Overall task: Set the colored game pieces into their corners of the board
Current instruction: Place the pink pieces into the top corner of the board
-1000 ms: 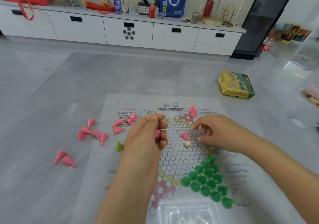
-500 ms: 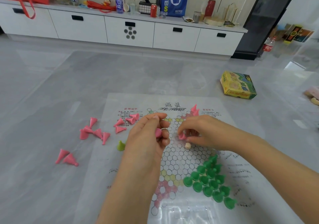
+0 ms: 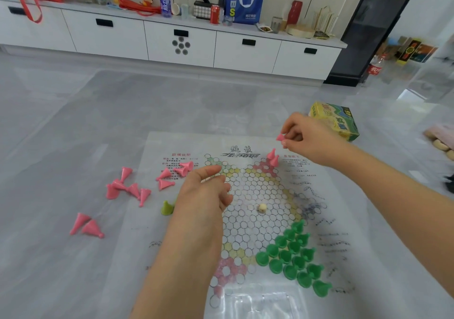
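Observation:
A clear plastic game board sheet lies on the grey floor. My right hand pinches a pink cone piece just above and beyond the board's far red corner, where two pink pieces stand upright. My left hand hovers over the board's left side with its fingers curled in; the pink piece it held earlier is hidden behind them. Several green pieces fill the near right corner. Loose pink pieces lie to the left of the sheet, and more pink cones lie on it.
A yellow-green piece sits by my left wrist and a small cream die rests mid-board. Two pink cones lie far left. A yellow box sits beyond my right hand. A white cabinet lines the back wall.
My right hand picked the pink piece off the middle of the board and carried it up and away to the far red corner. My left hand has stayed nearly in place.

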Demonstrator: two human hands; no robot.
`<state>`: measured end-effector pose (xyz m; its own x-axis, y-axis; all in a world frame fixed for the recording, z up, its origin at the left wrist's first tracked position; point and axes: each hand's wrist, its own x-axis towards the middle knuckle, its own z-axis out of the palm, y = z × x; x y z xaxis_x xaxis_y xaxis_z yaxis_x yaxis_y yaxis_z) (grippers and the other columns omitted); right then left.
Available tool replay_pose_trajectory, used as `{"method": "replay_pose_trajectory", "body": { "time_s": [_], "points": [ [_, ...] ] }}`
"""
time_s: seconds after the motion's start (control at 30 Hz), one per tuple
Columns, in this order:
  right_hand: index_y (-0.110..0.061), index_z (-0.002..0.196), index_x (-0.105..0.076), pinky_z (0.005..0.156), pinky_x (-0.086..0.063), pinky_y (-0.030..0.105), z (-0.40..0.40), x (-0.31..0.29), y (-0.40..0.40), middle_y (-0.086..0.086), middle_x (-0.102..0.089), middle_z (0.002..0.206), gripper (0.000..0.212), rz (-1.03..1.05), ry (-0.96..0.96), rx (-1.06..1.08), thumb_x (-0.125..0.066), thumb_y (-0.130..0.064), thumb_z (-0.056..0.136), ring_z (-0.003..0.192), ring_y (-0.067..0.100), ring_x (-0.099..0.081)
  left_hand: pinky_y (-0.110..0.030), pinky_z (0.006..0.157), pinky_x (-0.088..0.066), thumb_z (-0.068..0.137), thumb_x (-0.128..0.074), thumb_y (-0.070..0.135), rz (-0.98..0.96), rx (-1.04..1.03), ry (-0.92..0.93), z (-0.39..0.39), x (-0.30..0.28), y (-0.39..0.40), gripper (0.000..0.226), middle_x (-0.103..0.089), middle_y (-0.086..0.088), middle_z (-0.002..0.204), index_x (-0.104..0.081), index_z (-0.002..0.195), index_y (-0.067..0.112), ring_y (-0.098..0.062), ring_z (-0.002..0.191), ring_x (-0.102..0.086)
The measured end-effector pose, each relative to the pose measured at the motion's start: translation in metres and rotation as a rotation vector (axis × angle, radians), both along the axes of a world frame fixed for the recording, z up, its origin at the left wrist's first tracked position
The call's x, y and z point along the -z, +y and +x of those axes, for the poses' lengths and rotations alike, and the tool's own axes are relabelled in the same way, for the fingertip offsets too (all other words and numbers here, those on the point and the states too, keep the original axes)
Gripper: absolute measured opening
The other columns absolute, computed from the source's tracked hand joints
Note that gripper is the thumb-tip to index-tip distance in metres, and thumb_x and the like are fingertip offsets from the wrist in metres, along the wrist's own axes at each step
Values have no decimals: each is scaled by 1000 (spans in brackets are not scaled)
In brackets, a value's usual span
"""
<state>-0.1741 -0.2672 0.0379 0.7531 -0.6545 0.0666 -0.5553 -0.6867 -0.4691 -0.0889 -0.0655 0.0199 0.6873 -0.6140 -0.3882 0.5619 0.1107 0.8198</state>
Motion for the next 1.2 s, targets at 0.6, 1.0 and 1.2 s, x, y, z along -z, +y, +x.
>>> {"method": "replay_pose_trajectory", "body": {
  "time_s": [0.6, 1.0, 1.2],
  "points": [
    [-15, 89, -64, 63, -40, 24, 34, 24, 1, -7, -42, 91, 8, -342, 351, -204, -56, -13, 87, 89, 11, -54, -17, 59, -53, 91, -32, -11, -69, -1, 32, -1, -1, -6, 31, -57, -8, 77, -56, 81, 7, -14, 66, -57],
    [-15, 96, -63, 76, -42, 30, 29, 29, -2, -6, -41, 91, 14, -380, 355, -217, -58, -25, 86, 102, 16, -45, -16, 55, -53, 91, -33, -10, -85, 14, 43, -1, -2, -4, 30, -58, -8, 79, -56, 82, 8, -13, 65, -57],
    [-20, 113, -56, 77, -43, 31, 28, 20, 1, -1, -50, 104, 28, -364, 357, -222, -59, -28, 86, 103, 16, -45, -18, 59, -54, 91, -37, -8, -69, 45, 15, -2, -4, -2, 25, -63, -8, 82, -56, 88, 8, -13, 65, -59]
  ]
}}
